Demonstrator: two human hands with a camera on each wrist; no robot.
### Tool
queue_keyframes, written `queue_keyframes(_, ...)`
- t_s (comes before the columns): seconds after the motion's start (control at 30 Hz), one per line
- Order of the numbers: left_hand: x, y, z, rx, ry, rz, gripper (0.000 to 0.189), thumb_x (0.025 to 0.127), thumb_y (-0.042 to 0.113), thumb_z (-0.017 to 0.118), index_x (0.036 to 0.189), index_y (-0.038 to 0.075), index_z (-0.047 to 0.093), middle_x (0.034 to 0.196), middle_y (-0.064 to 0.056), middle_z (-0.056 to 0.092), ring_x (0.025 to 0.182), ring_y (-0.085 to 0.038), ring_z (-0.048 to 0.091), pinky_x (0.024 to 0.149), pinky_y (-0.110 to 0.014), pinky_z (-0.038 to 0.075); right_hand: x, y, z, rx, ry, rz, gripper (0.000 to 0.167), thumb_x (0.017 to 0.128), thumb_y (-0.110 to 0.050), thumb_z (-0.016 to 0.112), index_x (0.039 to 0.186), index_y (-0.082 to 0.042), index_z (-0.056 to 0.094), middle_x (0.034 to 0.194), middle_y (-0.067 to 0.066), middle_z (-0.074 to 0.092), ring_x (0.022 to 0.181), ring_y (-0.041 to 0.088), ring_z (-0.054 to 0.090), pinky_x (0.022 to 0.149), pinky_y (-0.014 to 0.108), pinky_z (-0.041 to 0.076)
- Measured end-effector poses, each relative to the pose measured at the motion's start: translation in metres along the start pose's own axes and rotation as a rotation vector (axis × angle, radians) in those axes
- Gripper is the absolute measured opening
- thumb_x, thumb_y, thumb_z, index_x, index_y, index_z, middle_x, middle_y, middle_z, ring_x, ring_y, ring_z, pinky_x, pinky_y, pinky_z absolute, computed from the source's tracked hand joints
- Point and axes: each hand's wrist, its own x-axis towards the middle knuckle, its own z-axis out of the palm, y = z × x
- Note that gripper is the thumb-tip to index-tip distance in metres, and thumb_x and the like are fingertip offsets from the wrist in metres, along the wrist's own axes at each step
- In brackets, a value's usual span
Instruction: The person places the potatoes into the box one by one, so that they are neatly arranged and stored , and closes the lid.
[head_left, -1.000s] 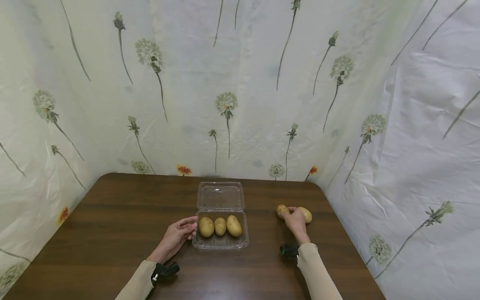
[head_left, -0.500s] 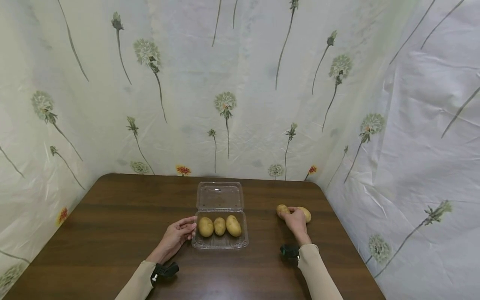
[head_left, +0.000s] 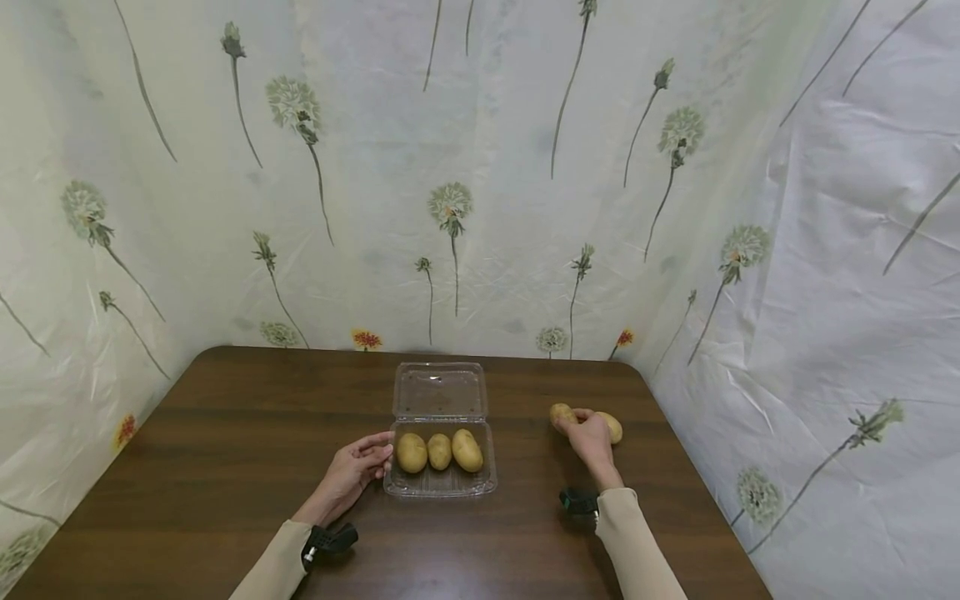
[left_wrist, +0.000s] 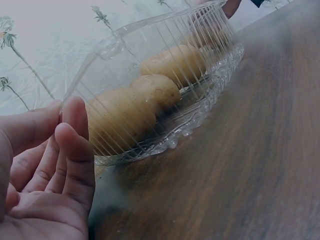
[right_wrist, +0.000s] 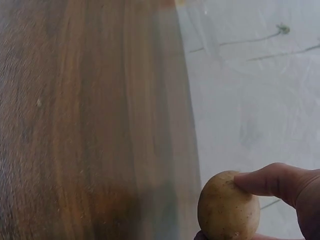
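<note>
In the head view a clear plastic clamshell container [head_left: 441, 493] stands with its lid [head_left: 440, 392] folded back. Three potatoes lie in a row in its base: a left one [head_left: 412, 453], a smaller middle one [head_left: 439, 452] and a right one [head_left: 467, 451]. My left hand [head_left: 351, 475] pinches the container's left rim between thumb and fingers, as the left wrist view shows. At the right, my right hand [head_left: 592, 442] grips a potato [right_wrist: 227, 207] between thumb and fingers. Another potato [head_left: 612, 427] sits just right of that hand, partly hidden by it.
The brown wooden table [head_left: 247, 433] carries everything. A pale curtain with dandelion prints [head_left: 510, 167] hangs behind it and along both sides. The table's right edge runs close beyond the loose potato.
The potato in my right hand has shifted slightly up and to the left in the head view. My left hand and the container have stayed put.
</note>
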Motion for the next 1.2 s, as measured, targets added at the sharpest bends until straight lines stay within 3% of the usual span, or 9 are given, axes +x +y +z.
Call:
queue_keyframes(0.47, 0.001, 0.0, 0.0, -0.005, 0.005, -0.001, 0.049, 0.096, 0.008, 0.058, 0.139, -0.008, 0.041, 0.079, 0.006, 0.067, 0.07, -0.006, 0.061, 0.06, -0.019, 0.046, -0.009, -0.023, -0.002, 0.041, -0.006, -0.054, 0.052, 0.085, -0.033, 0.071, 0.124, 0.002, 0.062, 0.117, 0.021, 0.065, 0.104, 0.033, 0.06, 0.088, 0.046, 0.048)
queue_keyframes(1.2, 0.001, -0.001, 0.0, -0.007, 0.003, -0.002, 0.049, 0.096, 0.007, 0.058, 0.139, -0.01, 0.041, 0.08, 0.006, 0.067, 0.07, -0.006, 0.061, 0.06, -0.018, 0.046, -0.046, -0.076, 0.009, 0.109, -0.061, -0.149, 0.048, 0.084, -0.038, 0.073, 0.122, -0.01, 0.065, 0.115, 0.013, 0.069, 0.101, 0.025, 0.065, 0.079, 0.039, 0.053)
